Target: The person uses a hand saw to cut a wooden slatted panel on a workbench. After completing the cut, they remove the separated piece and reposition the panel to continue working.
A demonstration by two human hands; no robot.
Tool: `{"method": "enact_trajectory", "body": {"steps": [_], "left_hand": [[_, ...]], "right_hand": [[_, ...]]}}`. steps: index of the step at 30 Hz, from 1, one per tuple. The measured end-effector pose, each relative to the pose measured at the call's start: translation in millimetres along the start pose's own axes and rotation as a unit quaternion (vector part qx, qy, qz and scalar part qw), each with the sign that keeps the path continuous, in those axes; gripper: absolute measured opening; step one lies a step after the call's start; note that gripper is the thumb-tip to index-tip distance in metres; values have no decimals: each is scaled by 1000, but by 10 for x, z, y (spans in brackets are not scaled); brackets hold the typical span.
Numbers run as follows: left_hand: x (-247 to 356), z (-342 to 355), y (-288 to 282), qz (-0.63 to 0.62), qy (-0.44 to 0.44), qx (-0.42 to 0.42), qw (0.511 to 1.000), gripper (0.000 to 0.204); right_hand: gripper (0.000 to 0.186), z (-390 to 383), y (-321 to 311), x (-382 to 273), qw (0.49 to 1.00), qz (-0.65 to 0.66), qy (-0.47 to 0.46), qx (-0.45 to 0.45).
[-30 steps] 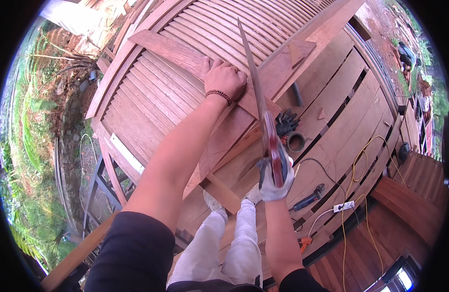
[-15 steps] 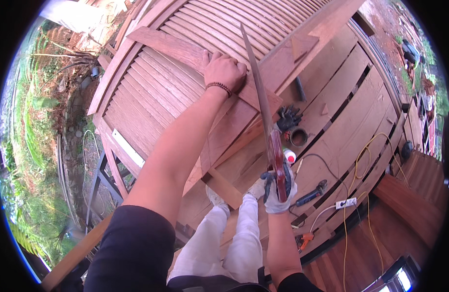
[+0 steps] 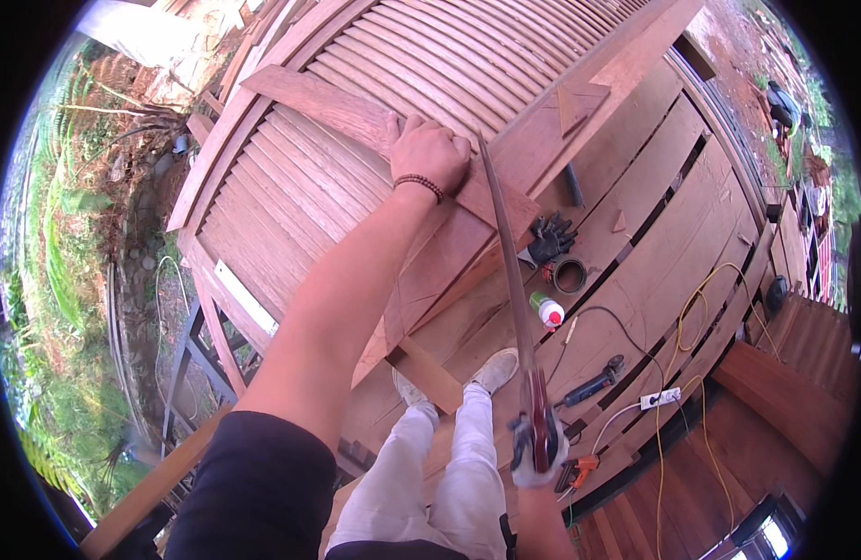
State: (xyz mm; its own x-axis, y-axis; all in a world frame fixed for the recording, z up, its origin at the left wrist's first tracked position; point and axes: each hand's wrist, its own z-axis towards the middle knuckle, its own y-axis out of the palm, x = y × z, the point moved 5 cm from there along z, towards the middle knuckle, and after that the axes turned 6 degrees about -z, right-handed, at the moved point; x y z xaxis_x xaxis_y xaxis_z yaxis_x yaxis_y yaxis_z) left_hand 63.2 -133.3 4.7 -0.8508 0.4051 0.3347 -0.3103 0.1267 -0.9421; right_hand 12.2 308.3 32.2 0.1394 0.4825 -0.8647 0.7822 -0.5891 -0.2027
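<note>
My bare left hand, a beaded bracelet at its wrist, is closed over a brown wooden board and presses it down. This board lies across a slatted wooden panel. In my right hand, which wears a white and grey glove, is the dark red handle of a handsaw. The long blade points away from me, its far part against the board's right end, just right of my left hand. Whether the teeth are in a cut cannot be made out.
Right of the saw, on the plank floor, are dark gloves, an open tin, a white and green bottle, an angle grinder, a power strip and an orange tool. A white straight strip lies on the panel's left edge.
My right hand has drawn the saw back toward me, so its tip sits much nearer my left hand. The left hand stays on the board.
</note>
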Motion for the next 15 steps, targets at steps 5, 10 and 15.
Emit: {"method": "enact_trajectory", "body": {"steps": [5,10,15], "left_hand": [[81,-7,41,-9,23,8,1000,43],[44,-74,111,0,17,10,1000,41],[26,-34,45,-8,14,28,999,40]], "right_hand": [[39,473,192,-48,992,101,-72,-3],[38,696,391,-314,977,-48,-206,16],[44,-47,-90,59,999,13,42,16]]}}
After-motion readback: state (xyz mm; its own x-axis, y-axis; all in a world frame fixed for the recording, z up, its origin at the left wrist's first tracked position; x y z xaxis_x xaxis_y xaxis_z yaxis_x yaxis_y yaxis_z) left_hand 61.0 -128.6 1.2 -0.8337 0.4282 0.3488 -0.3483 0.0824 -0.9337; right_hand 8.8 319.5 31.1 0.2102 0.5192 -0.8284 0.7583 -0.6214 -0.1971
